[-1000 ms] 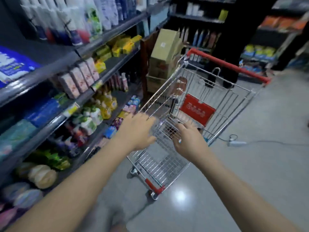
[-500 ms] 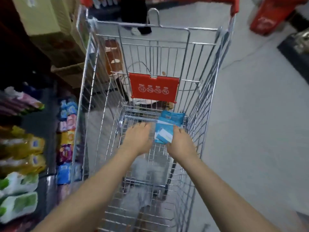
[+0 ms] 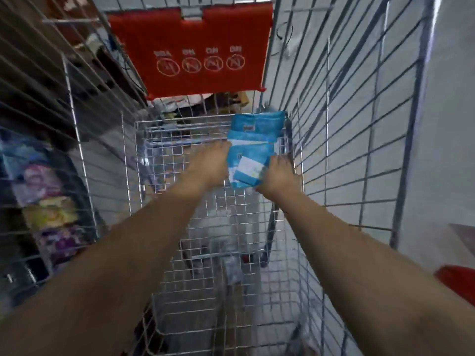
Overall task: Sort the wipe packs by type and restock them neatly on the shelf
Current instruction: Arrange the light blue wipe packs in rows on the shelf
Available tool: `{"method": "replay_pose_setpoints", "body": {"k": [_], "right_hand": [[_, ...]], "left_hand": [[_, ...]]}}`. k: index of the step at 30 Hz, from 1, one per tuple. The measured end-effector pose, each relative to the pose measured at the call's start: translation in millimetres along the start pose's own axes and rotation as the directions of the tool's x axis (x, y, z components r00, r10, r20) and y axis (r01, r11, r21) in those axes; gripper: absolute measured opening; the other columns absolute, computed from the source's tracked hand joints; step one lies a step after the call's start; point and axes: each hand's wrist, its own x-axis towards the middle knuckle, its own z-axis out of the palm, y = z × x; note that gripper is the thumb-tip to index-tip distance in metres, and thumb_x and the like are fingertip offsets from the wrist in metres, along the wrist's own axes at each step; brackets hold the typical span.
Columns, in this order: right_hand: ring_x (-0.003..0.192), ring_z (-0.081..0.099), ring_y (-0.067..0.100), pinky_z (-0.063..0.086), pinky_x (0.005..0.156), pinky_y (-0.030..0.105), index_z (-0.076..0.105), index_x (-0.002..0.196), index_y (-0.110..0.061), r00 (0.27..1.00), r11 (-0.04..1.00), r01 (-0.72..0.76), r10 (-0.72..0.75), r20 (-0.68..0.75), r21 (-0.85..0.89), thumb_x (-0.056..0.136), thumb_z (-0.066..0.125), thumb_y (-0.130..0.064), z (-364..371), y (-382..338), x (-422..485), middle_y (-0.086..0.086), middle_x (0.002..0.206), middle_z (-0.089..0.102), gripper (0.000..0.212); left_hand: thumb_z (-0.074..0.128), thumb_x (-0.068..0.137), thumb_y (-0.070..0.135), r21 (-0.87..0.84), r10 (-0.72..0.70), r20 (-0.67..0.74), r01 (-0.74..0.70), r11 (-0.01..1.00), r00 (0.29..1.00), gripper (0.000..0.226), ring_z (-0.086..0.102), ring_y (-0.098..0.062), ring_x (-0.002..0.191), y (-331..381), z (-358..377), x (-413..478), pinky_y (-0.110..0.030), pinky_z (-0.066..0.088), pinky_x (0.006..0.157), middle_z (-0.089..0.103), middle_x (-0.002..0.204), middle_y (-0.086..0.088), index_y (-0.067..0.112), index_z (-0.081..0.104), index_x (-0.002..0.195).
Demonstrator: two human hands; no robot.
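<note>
Location: the wipe packs (image 3: 253, 146), blue with white label panels, lie as a loose overlapping stack on the wire floor of the cart (image 3: 359, 129). They sit in its far right corner, against the right wall and below the red flap (image 3: 190, 47). None is on the shelf (image 3: 48, 201) yet.

Hands: your right hand (image 3: 279, 174) grips the near right corner of the stack, fingers curled over it. Your left hand (image 3: 209, 167) lies against the stack's left edge. Its fingertips are hidden behind the back of the hand, so you cannot tell whether it grips or only presses.

Handling: judge these to be soft film pouches, fairly light, with a smooth skin that is likely to slide pack on pack. The stack will probably flex and fan apart if you lift it by one corner. Take hold on the two long sides, palms squeezing inward, with fingers under the lowest pack. Avoid pulling on a label panel, which may peel open. Keep the seams clear of the wire mesh, where they could snag.

Visibility limits: several layers show, but you cannot count the packs. Print on the labels is too blurred to read, so you cannot confirm the type from here. Goods on the shelf at left appear only through the cart wires, smeared by motion. Items beyond the flap are unclear.
</note>
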Motion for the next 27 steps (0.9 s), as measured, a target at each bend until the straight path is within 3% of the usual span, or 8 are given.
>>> {"method": "replay_pose_setpoints", "body": {"k": [3, 6, 10, 13, 16, 19, 22, 27], "right_hand": [[0.13, 0.038, 0.03, 0.037, 0.102, 0.043, 0.021, 0.145, -0.01, 0.999, 0.995, -0.03, 0.034, 0.036, -0.099, 0.076, 0.077, -0.031, 10.8, 2.5, 16.0, 0.013, 0.138, 0.04, 0.092], [0.115, 0.054, 0.029, 0.043, 0.089, 0.032, 0.054, 0.124, -0.009, 0.996, 0.979, -0.082, 0.085, 0.011, -0.188, 0.079, 0.07, -0.037, 11.1, 9.2, 10.3, 0.013, 0.121, 0.058, 0.055], [0.111, 0.054, 0.033, 0.046, 0.086, 0.035, 0.055, 0.119, -0.005, 0.987, 0.974, -0.148, 0.156, -0.038, 0.169, 0.087, 0.061, -0.018, 19.1, 14.0, -26.7, 0.016, 0.122, 0.051, 0.035], [0.095, 0.058, 0.032, 0.048, 0.075, 0.038, 0.047, 0.11, -0.01, 0.984, 0.899, -0.108, 0.158, -0.085, 0.425, 0.086, 0.055, -0.005, 19.2, 19.6, -54.7, 0.01, 0.106, 0.055, 0.026], [0.082, 0.056, 0.027, 0.043, 0.067, 0.032, 0.04, 0.101, -0.017, 0.974, 0.876, -0.115, 0.193, -0.122, 0.469, 0.088, 0.054, -0.007, 15.6, 24.8, -72.6, 0.003, 0.094, 0.056, 0.022], [0.077, 0.05, 0.022, 0.039, 0.065, 0.03, 0.041, 0.109, -0.015, 0.973, 0.879, -0.06, 0.158, -0.17, 0.473, 0.089, 0.055, -0.007, 5.8, 20.9, -86.2, 0.0, 0.092, 0.054, 0.026], [0.076, 0.053, 0.024, 0.041, 0.063, 0.032, 0.04, 0.109, -0.014, 0.973, 0.853, -0.01, 0.129, -0.194, 0.522, 0.091, 0.053, -0.01, -12.8, 10.7, -103.1, 0.001, 0.089, 0.055, 0.022], [0.08, 0.062, 0.022, 0.051, 0.068, 0.032, 0.048, 0.106, -0.016, 0.977, 0.737, 0.082, 0.075, -0.202, 0.671, 0.084, 0.058, -0.006, -55.4, -7.9, -147.7, -0.001, 0.09, 0.063, 0.026]], "left_hand": [[0.056, 0.085, 0.021, -0.049, 0.076, -0.011, -0.077, 0.996, 0.997, 0.041, 0.052, -0.033, 0.113, -13.3, 27.2, 8.9, -0.039, 0.045, 0.092, 0.055, 0.122, -0.016, 0.009, 0.053, 0.124], [0.066, 0.077, 0.008, -0.133, 0.138, 0.022, -0.134, 0.982, 0.99, 0.049, 0.051, -0.034, 0.113, -20.2, 50.5, 14.7, -0.042, 0.043, 0.095, 0.053, 0.121, -0.015, 0.008, 0.055, 0.125], [0.075, 0.075, 0.032, -0.018, 0.131, -0.031, -0.131, 0.991, 0.991, 0.064, 0.046, -0.03, 0.116, -14.1, 65.3, 20.9, -0.039, 0.039, 0.099, 0.048, 0.125, -0.011, 0.01, 0.05, 0.13], [0.075, 0.074, 0.044, 0.11, 0.1, -0.047, -0.094, 0.989, 0.994, 0.074, 0.042, -0.027, 0.12, 1.2, 65.1, 29.1, -0.039, 0.033, 0.101, 0.045, 0.129, -0.009, 0.01, 0.043, 0.132], [0.07, 0.081, 0.039, 0.125, -0.001, 0.057, -0.006, 0.992, 0.998, 0.053, 0.051, -0.029, 0.114, 14.9, 63.1, 33.5, -0.037, 0.038, 0.09, 0.055, 0.122, -0.01, 0.011, 0.049, 0.121], [0.066, 0.085, 0.028, -0.13, -0.128, 0.144, 0.147, 0.981, 0.981, 0.036, 0.058, -0.03, 0.106, 20.5, 59.6, 25.2, -0.034, 0.045, 0.081, 0.061, 0.117, -0.012, 0.013, 0.057, 0.116], [0.068, 0.084, 0.017, -0.503, -0.241, 0.096, 0.256, 0.825, 0.966, 0.038, 0.061, -0.027, 0.101, 21.6, 40.6, 3.5, -0.031, 0.049, 0.079, 0.063, 0.116, -0.012, 0.009, 0.056, 0.119], [0.073, 0.081, 0.01, -0.838, -0.415, -0.11, 0.141, 0.528, 0.903, 0.043, 0.061, -0.021, 0.094, 35.0, -46.4, -71.8, -0.027, 0.047, 0.074, 0.064, 0.11, -0.006, 0.008, 0.054, 0.12]]}}
